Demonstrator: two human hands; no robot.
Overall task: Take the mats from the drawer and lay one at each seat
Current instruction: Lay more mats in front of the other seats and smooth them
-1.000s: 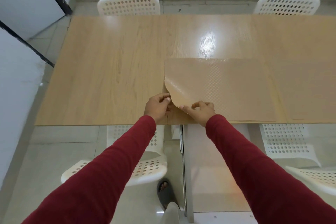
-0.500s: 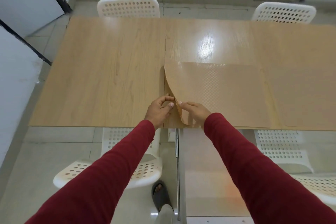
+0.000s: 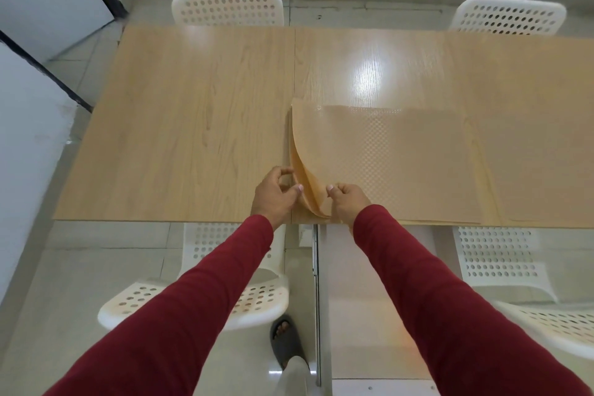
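A stack of thin tan mats point(image 3: 395, 164) with a dotted texture lies on the wooden table point(image 3: 193, 125), near its front edge and right of the middle seam. The near left corner of the top mat is curled upward. My right hand point(image 3: 348, 202) pinches that lifted corner. Just left of it, my left hand point(image 3: 278, 194) has thumb and fingers at the edges of the mats underneath, near the seam. Another tan mat point(image 3: 533, 151) lies flat further right.
White perforated chairs stand around the table: one at the far left point(image 3: 228, 6), one at the far right point(image 3: 508, 16), one at the near left point(image 3: 199, 299), one at the near right point(image 3: 501, 257). My sandalled foot point(image 3: 286, 341) is on the tiled floor.
The lifted corner of the top mat has peeled higher and further right. Both hands stayed at the stack's near left corner.
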